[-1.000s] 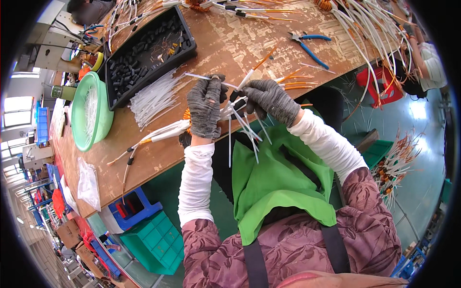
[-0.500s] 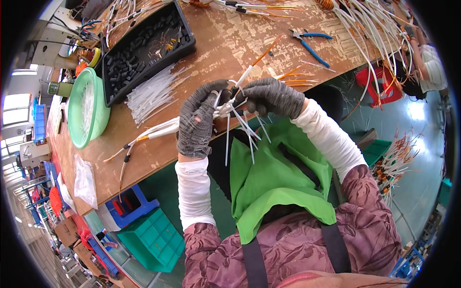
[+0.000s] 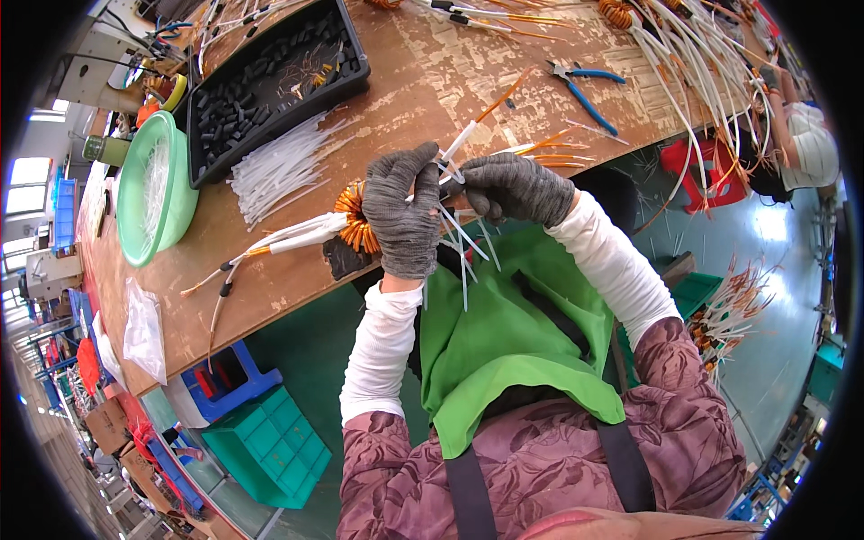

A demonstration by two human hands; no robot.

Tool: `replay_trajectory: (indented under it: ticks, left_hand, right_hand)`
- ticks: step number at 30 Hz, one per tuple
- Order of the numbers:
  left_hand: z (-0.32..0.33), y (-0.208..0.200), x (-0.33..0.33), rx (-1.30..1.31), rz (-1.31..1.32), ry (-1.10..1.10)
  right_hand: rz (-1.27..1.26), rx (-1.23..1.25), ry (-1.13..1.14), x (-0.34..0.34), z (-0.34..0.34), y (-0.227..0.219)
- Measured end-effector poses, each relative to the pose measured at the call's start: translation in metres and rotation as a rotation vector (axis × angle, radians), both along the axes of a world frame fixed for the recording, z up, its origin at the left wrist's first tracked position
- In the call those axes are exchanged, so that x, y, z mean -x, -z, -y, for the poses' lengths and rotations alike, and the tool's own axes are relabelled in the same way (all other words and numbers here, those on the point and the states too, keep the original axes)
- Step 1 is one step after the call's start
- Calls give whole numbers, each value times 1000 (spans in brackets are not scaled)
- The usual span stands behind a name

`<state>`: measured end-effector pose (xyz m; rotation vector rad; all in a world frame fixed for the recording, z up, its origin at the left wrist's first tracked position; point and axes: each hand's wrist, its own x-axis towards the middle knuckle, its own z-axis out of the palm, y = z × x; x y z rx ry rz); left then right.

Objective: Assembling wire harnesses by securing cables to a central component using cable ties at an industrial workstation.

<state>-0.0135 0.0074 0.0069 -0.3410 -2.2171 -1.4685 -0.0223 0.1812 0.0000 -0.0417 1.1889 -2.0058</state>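
Note:
At the table's near edge, my left hand point(image 3: 402, 214), in a grey glove, is closed around a bundle of white-sleeved wires point(image 3: 459, 140). An orange copper-wound ring coil point(image 3: 357, 220) shows beside its wrist, with white-sleeved leads point(image 3: 301, 236) running left. My right hand point(image 3: 520, 187), also gloved, has thumb and fingers pinched on a white cable tie point(image 3: 454, 173) by the wires. Loose ends of several cable ties point(image 3: 466, 250) hang below both hands. The fingers hide most of where ties and wires meet.
Beyond my left hand lie a pile of white cable ties point(image 3: 274, 171), a black tray point(image 3: 270, 94) of black sleeve pieces and a green bowl point(image 3: 184, 202). Blue-handled cutters point(image 3: 587, 94) rest farther back. Right are more wired coils point(image 3: 661, 54), a red stool point(image 3: 706, 171) and another person's arm point(image 3: 785, 117).
My left hand has moved right and closed in near the right fingers, uncovering the copper coil. My right hand stays at nearly the same place. The whole view has shifted slightly.

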Motion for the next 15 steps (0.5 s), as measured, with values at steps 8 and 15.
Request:
replay_trajectory:
  ticks: [8, 15]
  left_hand:
    - [3, -5, -7, -180, 200, 69]
    - [0, 5, -2, -97, 66, 29]
  right_hand:
    - [16, -74, 43, -3, -4, -3]
    - [-7, -111, 41, -4, -2, -4]
